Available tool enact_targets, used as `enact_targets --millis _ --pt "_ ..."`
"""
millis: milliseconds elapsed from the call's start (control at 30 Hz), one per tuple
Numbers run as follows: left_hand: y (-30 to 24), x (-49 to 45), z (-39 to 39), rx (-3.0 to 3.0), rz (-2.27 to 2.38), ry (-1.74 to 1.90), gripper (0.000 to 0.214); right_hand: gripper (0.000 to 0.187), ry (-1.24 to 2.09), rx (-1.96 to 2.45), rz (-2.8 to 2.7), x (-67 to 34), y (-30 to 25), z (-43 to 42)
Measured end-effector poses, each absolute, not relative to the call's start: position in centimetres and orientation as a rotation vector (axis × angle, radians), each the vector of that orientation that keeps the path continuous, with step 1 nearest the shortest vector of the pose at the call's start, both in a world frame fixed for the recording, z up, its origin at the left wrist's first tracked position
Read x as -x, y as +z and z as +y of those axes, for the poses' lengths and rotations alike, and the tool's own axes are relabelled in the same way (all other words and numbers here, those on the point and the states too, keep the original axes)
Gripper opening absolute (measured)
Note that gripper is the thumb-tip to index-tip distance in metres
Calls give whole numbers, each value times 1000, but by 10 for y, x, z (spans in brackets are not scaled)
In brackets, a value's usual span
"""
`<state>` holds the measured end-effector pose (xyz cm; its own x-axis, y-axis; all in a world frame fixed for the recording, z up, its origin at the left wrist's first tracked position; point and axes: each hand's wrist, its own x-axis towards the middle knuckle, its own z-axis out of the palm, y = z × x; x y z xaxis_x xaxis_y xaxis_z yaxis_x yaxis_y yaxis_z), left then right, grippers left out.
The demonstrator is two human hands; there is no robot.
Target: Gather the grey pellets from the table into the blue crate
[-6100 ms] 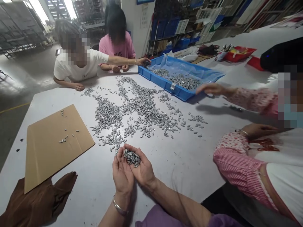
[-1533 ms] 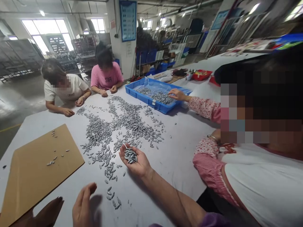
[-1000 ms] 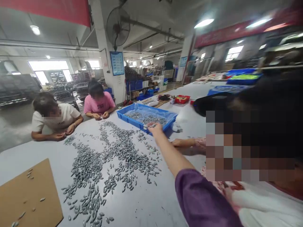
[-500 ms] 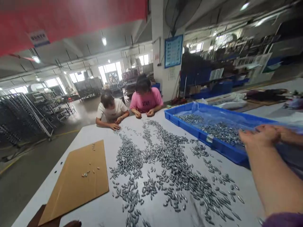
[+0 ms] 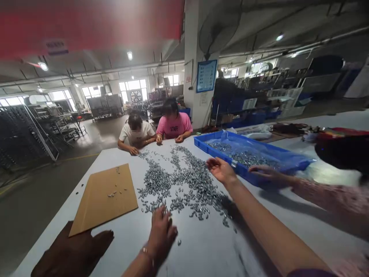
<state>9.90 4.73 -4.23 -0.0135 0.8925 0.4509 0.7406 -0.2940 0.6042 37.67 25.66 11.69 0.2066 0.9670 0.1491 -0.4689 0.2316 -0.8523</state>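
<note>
Small shiny grey spindle-shaped metal pieces point(image 5: 198, 181) lie in a large loose spread on a white table point(image 5: 198, 246). At the near edge of the spread, my left hand point(image 5: 162, 227) is low over the table, fingers forward and thumb apart, beside a few of the pieces. My right hand point(image 5: 221, 170) hovers above the right side of the spread, by the near side of a blue tray point(image 5: 245, 173). Its fingers are loosely bent and apart, and I see nothing held in it. More such pieces lie on clear plastic film inside the tray.
A cardboard sheet point(image 5: 106, 200) with several pieces on it lies at left, over a dark brown object point(image 5: 72, 250). Two people sit across the table, hands near the pieces. From the right, another person's hand point(image 5: 263, 171) in a pink lacy sleeve reaches towards the tray.
My right hand has moved left from the tray to over the spread. My left hand has come into view. The near part of the spread has shifted away from me; the view has turned right.
</note>
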Motion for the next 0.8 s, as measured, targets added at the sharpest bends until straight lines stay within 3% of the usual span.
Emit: enact_targets --millis 100,367,667,800 --pt "-35 -89 57 -1958 1733 1267 38 18 1250 921 -1073 -346 79 219" --pt "-33 -17 -2 -1537 1976 1412 28 18 1183 1063 -1790 -303 -1 123" --pt "-38 -30 -4 -1111 1978 1520 35 55 812 873 -2554 -246 -29 61" --pt "-47 -43 -4 -1026 1894 1560 30 48 757 836 -2635 -270 -33 52"
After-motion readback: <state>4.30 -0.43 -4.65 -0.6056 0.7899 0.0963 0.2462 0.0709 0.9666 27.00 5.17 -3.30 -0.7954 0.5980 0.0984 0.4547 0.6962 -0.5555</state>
